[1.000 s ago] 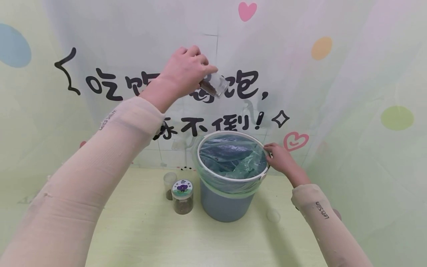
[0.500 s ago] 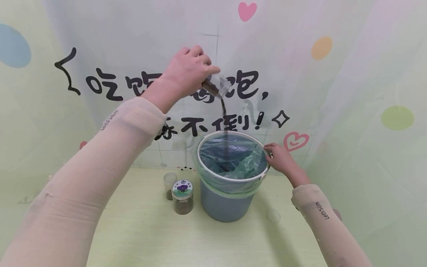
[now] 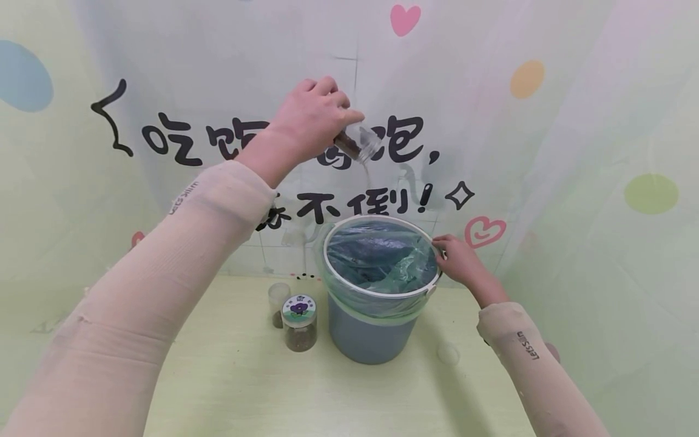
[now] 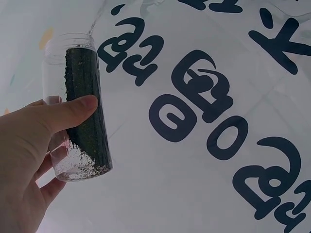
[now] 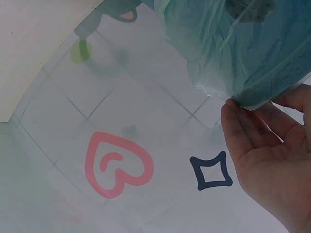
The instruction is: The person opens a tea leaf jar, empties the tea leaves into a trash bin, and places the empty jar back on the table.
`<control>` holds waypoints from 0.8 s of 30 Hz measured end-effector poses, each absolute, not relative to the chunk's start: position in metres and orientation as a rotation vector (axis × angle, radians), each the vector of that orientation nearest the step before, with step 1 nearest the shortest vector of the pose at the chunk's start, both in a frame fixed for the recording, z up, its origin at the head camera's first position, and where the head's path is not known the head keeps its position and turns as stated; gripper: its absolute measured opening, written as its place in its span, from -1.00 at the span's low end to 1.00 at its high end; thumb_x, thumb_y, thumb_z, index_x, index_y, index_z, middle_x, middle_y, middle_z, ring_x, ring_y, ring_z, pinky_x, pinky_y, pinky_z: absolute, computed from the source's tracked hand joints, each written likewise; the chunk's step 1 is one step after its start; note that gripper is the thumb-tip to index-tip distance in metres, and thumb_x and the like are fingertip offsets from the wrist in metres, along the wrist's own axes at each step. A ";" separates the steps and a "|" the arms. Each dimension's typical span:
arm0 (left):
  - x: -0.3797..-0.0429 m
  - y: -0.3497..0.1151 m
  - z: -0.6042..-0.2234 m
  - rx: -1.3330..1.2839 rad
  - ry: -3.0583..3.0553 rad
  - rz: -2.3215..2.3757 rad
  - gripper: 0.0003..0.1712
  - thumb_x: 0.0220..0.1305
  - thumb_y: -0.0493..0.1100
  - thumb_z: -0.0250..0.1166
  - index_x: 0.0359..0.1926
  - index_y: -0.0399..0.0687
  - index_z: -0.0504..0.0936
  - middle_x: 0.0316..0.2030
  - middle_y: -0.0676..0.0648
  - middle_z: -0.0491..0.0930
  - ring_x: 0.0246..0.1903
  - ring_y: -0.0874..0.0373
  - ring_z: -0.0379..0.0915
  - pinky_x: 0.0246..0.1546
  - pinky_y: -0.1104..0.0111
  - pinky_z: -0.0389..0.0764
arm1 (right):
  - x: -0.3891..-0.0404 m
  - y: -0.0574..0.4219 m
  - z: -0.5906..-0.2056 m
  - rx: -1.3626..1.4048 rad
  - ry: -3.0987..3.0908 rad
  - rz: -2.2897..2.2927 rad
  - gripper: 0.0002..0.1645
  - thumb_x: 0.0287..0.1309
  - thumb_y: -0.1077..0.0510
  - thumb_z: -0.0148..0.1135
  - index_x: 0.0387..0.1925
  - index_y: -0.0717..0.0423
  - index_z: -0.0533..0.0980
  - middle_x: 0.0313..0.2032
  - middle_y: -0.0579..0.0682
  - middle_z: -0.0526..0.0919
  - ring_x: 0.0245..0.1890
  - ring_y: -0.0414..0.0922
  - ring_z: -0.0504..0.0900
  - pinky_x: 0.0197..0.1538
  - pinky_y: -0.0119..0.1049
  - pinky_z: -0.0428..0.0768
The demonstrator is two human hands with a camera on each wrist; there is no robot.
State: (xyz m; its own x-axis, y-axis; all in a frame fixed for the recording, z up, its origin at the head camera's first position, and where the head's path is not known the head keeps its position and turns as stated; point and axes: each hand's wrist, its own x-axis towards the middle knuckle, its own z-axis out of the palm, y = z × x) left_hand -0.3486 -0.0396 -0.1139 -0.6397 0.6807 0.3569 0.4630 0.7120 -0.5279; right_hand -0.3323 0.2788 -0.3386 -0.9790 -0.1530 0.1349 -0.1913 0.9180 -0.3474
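My left hand (image 3: pixel 314 121) grips a clear jar (image 3: pixel 367 145) high above the bucket. The jar lies tilted, mouth down to the right, and a thin trickle falls from it. In the left wrist view, dark loose granules (image 4: pixel 85 111) fill one side of the jar, with the thumb across them. My right hand (image 3: pixel 459 258) pinches the right side of the bucket's white rim, over the bag. The blue bucket (image 3: pixel 371 340) stands on the table, lined with a green translucent bag (image 3: pixel 360 306). Seen from the right wrist, the fingertips of the right hand (image 5: pixel 272 141) press the bag's edge.
Left of the bucket stands a jar with a flower-printed lid (image 3: pixel 300 309), dark contents inside. A second clear jar (image 3: pixel 278 294) is partly behind it. A clear round lid (image 3: pixel 448 352) lies right of the bucket. A printed curtain (image 3: pixel 579 152) hangs behind the table (image 3: pixel 262 394).
Dark granules began to pour half a second ago in a thick stream, now thinned to a faint trickle. The left hand has shifted slightly right with the jar. The right hand stays put.
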 end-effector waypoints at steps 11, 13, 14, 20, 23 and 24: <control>-0.348 -0.037 -0.115 -0.884 -2.345 0.553 -0.37 0.28 -0.29 0.32 0.33 0.18 0.44 0.26 -0.17 0.51 0.23 -0.18 0.28 0.31 -0.03 0.43 | -0.332 0.279 -0.338 0.262 -2.970 0.563 -0.53 0.29 0.31 0.09 0.19 0.45 0.48 0.23 0.40 0.49 0.20 0.31 0.51 0.27 0.17 0.52; -0.348 -0.036 -0.116 -0.886 -2.345 0.555 -0.37 0.28 -0.31 0.31 0.33 0.18 0.43 0.26 -0.17 0.50 0.24 -0.18 0.27 0.31 -0.03 0.43 | -0.333 0.279 -0.338 0.275 -2.964 0.561 -0.53 0.28 0.32 0.09 0.18 0.46 0.48 0.22 0.40 0.49 0.20 0.31 0.51 0.27 0.17 0.52; -0.348 -0.036 -0.116 -0.887 -2.347 0.554 -0.37 0.28 -0.33 0.30 0.33 0.18 0.43 0.26 -0.18 0.50 0.24 -0.18 0.27 0.31 -0.03 0.42 | -0.333 0.279 -0.338 0.277 -2.962 0.564 -0.53 0.28 0.32 0.09 0.18 0.46 0.48 0.22 0.40 0.49 0.20 0.31 0.51 0.27 0.17 0.52; -0.349 -0.035 -0.117 -0.894 -2.356 0.544 -0.35 0.30 -0.37 0.24 0.35 0.18 0.43 0.28 -0.18 0.49 0.25 -0.19 0.26 0.34 -0.04 0.39 | -0.333 0.279 -0.339 0.298 -2.955 0.552 -0.53 0.27 0.32 0.09 0.18 0.46 0.48 0.21 0.41 0.50 0.19 0.31 0.51 0.27 0.18 0.52; -0.350 -0.035 -0.117 -0.895 -2.352 0.548 -0.36 0.30 -0.38 0.23 0.35 0.18 0.43 0.27 -0.18 0.49 0.26 -0.18 0.26 0.33 -0.04 0.40 | -0.333 0.280 -0.339 0.306 -2.946 0.545 -0.54 0.27 0.33 0.09 0.17 0.46 0.49 0.21 0.41 0.50 0.19 0.31 0.52 0.27 0.18 0.52; -0.350 -0.035 -0.118 -0.894 -2.349 0.550 -0.36 0.30 -0.38 0.23 0.35 0.18 0.43 0.27 -0.18 0.49 0.26 -0.18 0.26 0.33 -0.03 0.40 | -0.333 0.280 -0.339 0.308 -2.939 0.543 -0.54 0.26 0.33 0.08 0.17 0.46 0.49 0.20 0.41 0.51 0.18 0.31 0.53 0.26 0.18 0.52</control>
